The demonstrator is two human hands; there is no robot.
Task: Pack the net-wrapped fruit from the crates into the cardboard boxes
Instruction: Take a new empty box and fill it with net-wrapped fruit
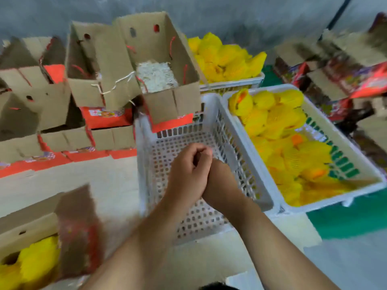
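Note:
Both my hands are together above an empty white perforated crate point(211, 122). My left hand point(188, 164) is curled into a fist and lies over my right hand point(219, 176), whose fingers are hidden under it. I see no fruit in either hand. To the right, a second white crate point(335, 198) is full of yellow net-wrapped fruit point(278, 130). Behind that, a third crate point(234, 81) holds more wrapped fruit point(226, 59). An open cardboard box point(167, 101) with white shredded padding point(156, 77) stands behind the empty crate. A box at lower left point(27, 227) holds wrapped fruit point(35, 262).
Several open and folded cardboard boxes with red printed sides point(31, 97) crowd the left and back. More red-printed boxes point(356, 80) lie at the right. A pale board point(94, 181) lies left of the empty crate, and green floor point(345, 222) shows at right.

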